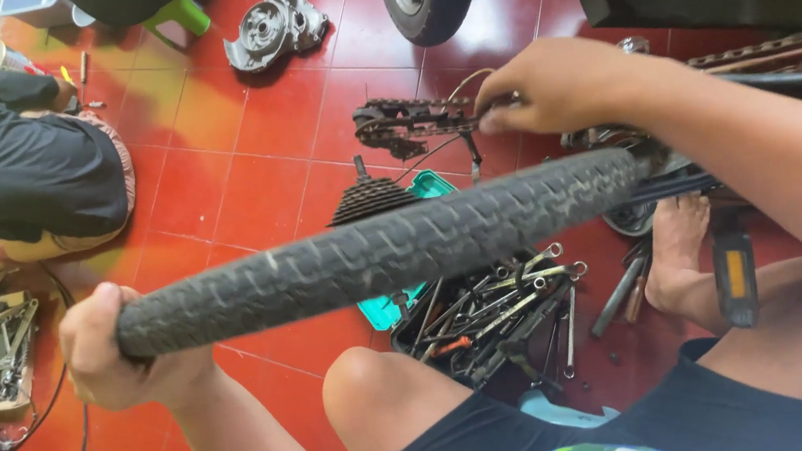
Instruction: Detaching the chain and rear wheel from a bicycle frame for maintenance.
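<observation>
A: Landmark: bicycle tyre (374, 254). What is sitting at its left end?

B: The left hand (109, 355) is wrapping its fingers (90, 321) closed around the tyre's left end.

A: Beyond it, further right?

B: A cog cassette (370, 197) is standing just behind the tyre, a tray of wrenches (492, 321) is lying below it on the red floor (250, 132).

A: Right end?

B: The right hand (556, 85), above the tyre, is pinching the chain and derailleur (405, 126) with closed fingers.
</observation>
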